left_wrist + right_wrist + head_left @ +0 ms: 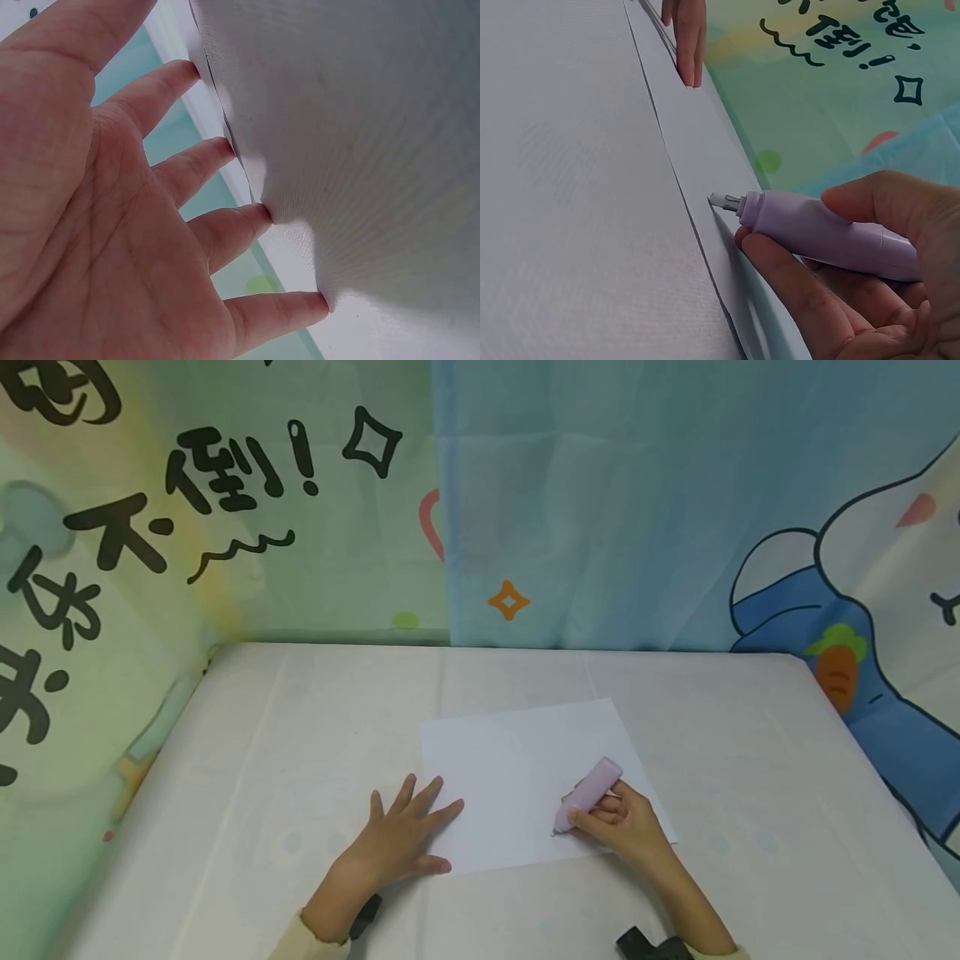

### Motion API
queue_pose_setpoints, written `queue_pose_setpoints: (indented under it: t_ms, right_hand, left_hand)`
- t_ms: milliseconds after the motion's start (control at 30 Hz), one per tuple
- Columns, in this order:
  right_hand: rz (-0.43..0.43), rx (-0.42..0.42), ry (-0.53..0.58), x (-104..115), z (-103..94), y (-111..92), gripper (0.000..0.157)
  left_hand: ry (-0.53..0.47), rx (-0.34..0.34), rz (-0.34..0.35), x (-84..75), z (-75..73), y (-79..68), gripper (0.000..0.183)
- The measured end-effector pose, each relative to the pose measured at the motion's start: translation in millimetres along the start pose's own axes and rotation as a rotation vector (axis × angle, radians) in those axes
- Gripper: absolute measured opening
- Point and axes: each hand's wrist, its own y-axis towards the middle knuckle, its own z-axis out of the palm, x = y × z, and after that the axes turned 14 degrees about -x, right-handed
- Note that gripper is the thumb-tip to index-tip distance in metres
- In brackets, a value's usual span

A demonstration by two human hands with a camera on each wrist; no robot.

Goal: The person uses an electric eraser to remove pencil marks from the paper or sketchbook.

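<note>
A sheet of white paper (517,777) lies slightly turned on the table. My right hand (628,827) grips a lilac electric eraser (588,795), thumb on one side and fingers curled round the other. In the right wrist view its white eraser tip (718,199) juts from a metal collet and meets the paper. My left hand (401,839) is spread flat-fingered at the paper's left edge. Its fingertips (259,212) press down on the sheet and the cloth beside it, as the left wrist view shows. No marks show on the paper.
A white cloth (315,718) covers the table, its far edge against a printed curtain (585,510) with cartoon figures and dark lettering. Black wrist straps (652,945) and pale sleeves (311,939) show at the bottom of the head view.
</note>
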Motion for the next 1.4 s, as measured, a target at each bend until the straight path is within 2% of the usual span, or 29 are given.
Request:
queue_pose_setpoints:
  t_ms: [300, 633, 833, 967, 1133, 1400]
  right_hand:
    - [-0.023, 0.034, 0.048, -1.8, 0.0, -0.5, 0.05]
    - [-0.039, 0.035, 0.049, -1.5, 0.6, -0.8, 0.049]
    - [-0.065, 0.039, 0.054, -1.6, 0.3, -1.2, 0.047]
    - [-0.097, 0.063, 0.096, -1.8, -1.6, -0.8, 0.047]
    - [-0.081, 0.056, 0.146, -2.4, -3.3, -0.2, 0.047]
    - [-0.08, 0.085, 0.149, -5.3, -2.4, -0.4, 0.046]
  left_hand:
    - [0.002, 0.002, -0.005, 0.7, 1.6, 0.5, 0.076]
    - [-0.006, -0.005, -0.001, 1.2, 2.1, 0.8, 0.076]
    - [-0.005, -0.005, -0.002, 0.7, 1.5, 0.8, 0.076]
    - [-0.008, -0.004, -0.004, 0.1, 0.7, 0.7, 0.075]
    - [-0.011, -0.007, -0.005, -0.1, 0.7, 0.3, 0.075]
    - [-0.005, -0.011, 0.004, 0.3, 1.4, 0.8, 0.075]
